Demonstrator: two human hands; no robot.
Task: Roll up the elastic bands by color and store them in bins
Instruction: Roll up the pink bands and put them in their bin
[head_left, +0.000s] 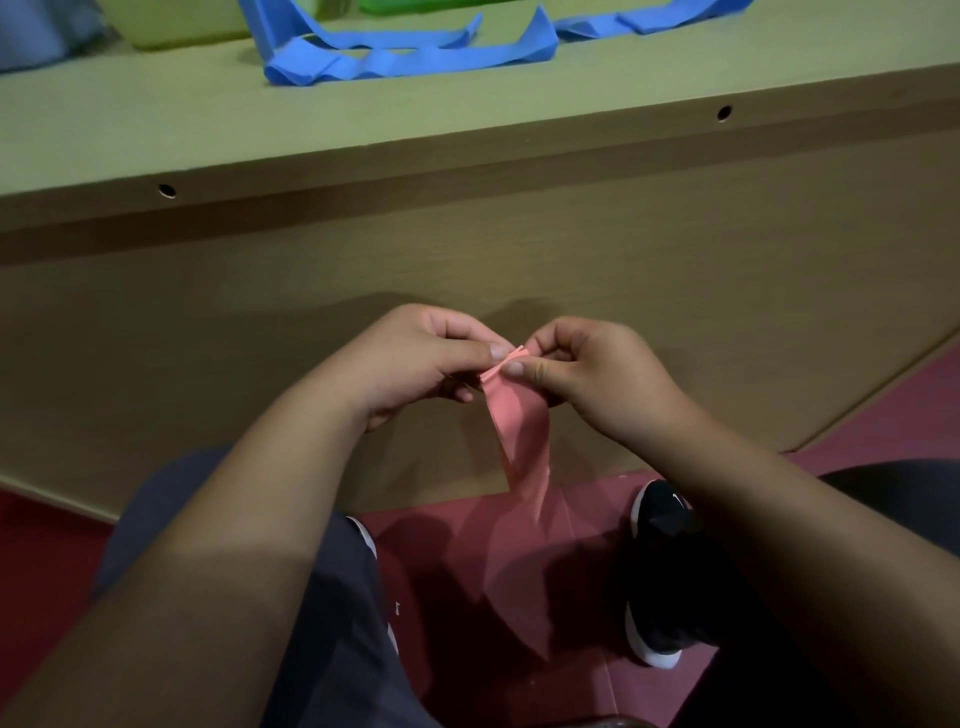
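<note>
Pink band: a flat salmon-pink elastic strip (519, 431) hangs in front of the table's side, its top end pinched between both hands and its long axis running down toward 6 o'clock.
Left hand: the left hand (415, 358), at 9 o'clock of the strip's tip, pinches the edge between thumb and forefinger.
Right hand: the right hand (597, 374), at 3 o'clock of the same tip, presses its thumb onto the small fold, fingers curled behind.
Key relation: both grips meet at the top, equally near; all the slack lies at 6 o'clock, so rolling probably winds downward.
Blue bands: crumpled blue elastic strips (405, 52) lie unrolled on the tan wooden tabletop (156, 119) at 12 o'clock.
Bins: a pale yellow-green plastic bin (171, 21) sits at 11 o'clock, with a green plastic bin (415, 4) beside it.
</note>
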